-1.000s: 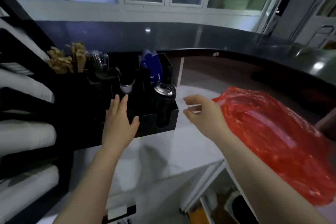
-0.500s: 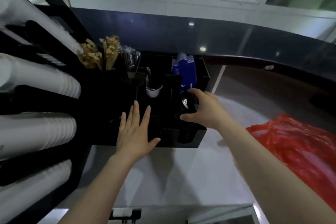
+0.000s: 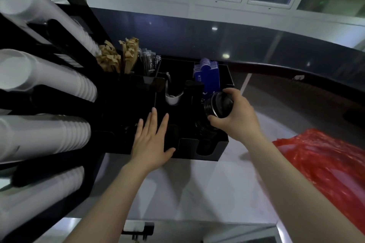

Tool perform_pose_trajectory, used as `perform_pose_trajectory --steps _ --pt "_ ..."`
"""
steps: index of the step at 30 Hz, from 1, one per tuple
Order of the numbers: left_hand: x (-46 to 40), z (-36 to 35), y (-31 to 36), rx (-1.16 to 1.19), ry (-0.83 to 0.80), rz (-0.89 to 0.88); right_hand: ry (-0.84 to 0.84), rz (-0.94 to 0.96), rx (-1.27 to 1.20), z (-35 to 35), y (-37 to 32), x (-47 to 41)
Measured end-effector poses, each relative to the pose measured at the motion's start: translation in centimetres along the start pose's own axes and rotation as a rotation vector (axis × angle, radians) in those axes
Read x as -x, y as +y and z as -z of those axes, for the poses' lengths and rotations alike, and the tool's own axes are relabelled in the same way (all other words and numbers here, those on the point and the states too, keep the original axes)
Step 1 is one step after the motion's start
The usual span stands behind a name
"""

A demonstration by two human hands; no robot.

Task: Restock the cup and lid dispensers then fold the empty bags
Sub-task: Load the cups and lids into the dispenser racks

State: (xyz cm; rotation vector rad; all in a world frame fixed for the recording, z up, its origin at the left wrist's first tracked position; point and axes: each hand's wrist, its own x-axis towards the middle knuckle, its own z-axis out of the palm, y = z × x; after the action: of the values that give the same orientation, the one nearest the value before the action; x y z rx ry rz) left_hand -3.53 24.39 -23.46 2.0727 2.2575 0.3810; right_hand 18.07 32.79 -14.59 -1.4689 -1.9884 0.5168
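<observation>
White cup stacks (image 3: pixel 45 136) in rack, far L. L hand (image 3: pixel 151 142) flat, fingers straight, on black organizer (image 3: pixel 207 154); same spot as 0.5 s ago. R hand (image 3: pixel 240 118), empty 1 s ago, now curled round black lid stack (image 3: pixel 217 105) over R slot. Prob. reseating lids; restock ongoing. Red bag (image 3: pixel 324 165) on counter far R, not folded.

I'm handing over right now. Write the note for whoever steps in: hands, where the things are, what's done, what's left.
Right hand grips a stack of black lids above the right slot of the black organizer.
Left hand rests flat and open on the organizer's front edge, holding nothing.
White cups fill the dispenser tubes on the left.
Red bag lies unfolded on the counter to the right.
Left: seat the lids, then fold the bag.
</observation>
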Motion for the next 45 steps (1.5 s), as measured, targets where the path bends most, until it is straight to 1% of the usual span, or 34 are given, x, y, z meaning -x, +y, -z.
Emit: perform_pose_trajectory --steps 3,5,8,11,13,16,19,23,27,29,33,36,38,40,42,43,45 --pt "0.5 0.4 -0.5 0.046 -0.007 -0.041 0.059 0.054 -0.104 0.4 -1.2 0.9" --pt "1.2 0.8 -1.1 0.102 0.005 -0.037 0.078 0.110 -0.143 0.0 -2.5 1.7" --pt "2.5 1.1 -1.9 0.134 0.053 0.010 0.045 0.195 -0.147 -2.2 -4.6 2.7" --pt "3.7 1.7 -2.6 0.162 0.080 0.043 -0.057 0.270 -0.016 -5.5 -6.2 3.1" --pt "4.3 2.0 -3.0 0.179 0.088 0.052 -0.110 0.317 0.147 -7.4 -6.5 2.9" --pt "5.0 2.1 -3.6 0.190 0.069 0.051 -0.138 0.342 0.399 -9.2 -6.3 2.3" --pt "5.4 2.1 -3.8 0.213 0.045 0.041 -0.176 0.399 0.580 -10.4 -6.0 1.9" --pt "5.4 1.8 -3.9 0.212 0.011 0.019 -0.245 0.394 0.766 -11.9 -5.8 1.6" --pt "4.9 1.3 -3.8 0.198 -0.054 0.015 -0.334 0.393 0.893 -13.7 -5.3 1.9" --pt "4.9 1.1 -3.7 0.184 -0.066 0.017 -0.343 0.392 0.972 -14.3 -5.0 1.9" --pt "5.0 0.9 -3.9 0.158 -0.087 0.009 -0.277 0.427 1.005 -14.3 -5.0 2.0" --pt "5.0 0.9 -4.0 0.159 -0.095 0.000 -0.251 0.458 0.955 -13.6 -4.6 3.1" --pt "5.1 0.8 -4.0 0.172 -0.095 -0.002 -0.239 0.515 0.905 -13.5 -3.9 4.4" --pt "5.1 0.6 -3.9 0.188 -0.086 -0.001 -0.280 0.534 0.927 -13.3 -3.4 5.6" --pt "5.1 0.6 -3.9 0.202 -0.084 -0.003 -0.366 0.509 1.034 -13.5 -3.3 6.4" --pt "5.1 0.6 -3.9 0.206 -0.082 -0.003 -0.381 0.490 1.066 -13.6 -3.5 6.5" --pt "5.3 0.8 -4.0 0.194 -0.076 -0.012 -0.363 0.453 1.052 -13.8 -4.2 6.4"
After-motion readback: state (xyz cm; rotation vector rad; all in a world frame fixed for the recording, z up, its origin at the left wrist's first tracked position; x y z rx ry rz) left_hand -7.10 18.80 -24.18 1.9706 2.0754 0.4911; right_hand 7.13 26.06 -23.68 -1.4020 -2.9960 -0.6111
